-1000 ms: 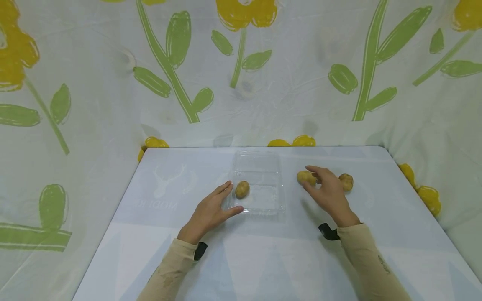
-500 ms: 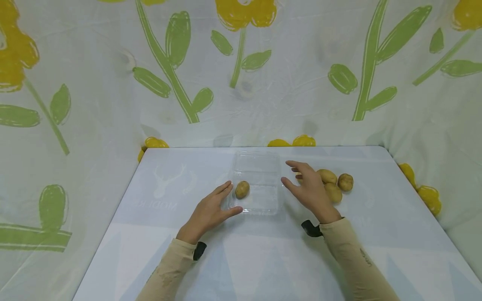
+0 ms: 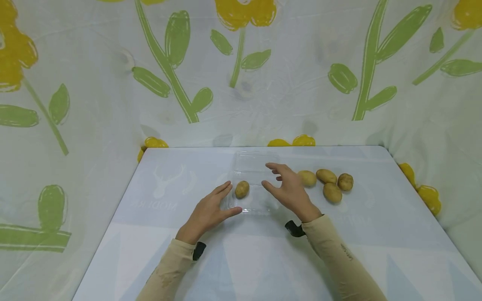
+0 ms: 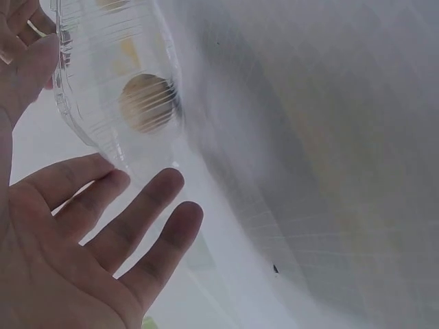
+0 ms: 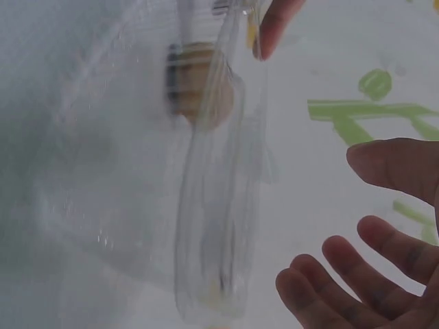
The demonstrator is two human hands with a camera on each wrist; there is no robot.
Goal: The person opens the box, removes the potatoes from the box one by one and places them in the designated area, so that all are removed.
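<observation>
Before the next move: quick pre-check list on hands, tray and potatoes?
1. Left hand steadying the clear tray at its left edge, fingers straight: ok.
2. Right hand empty, fingers spread over the tray's right side: ok.
3. One potato in the tray, lying at the left part: ok.
4. Four loose potatoes on the table, right of the tray, unobstructed: ok.
5. Free room in the tray beside the potato: ok.
6. Tray flat on the table: cannot tell, plastic is transparent.
</observation>
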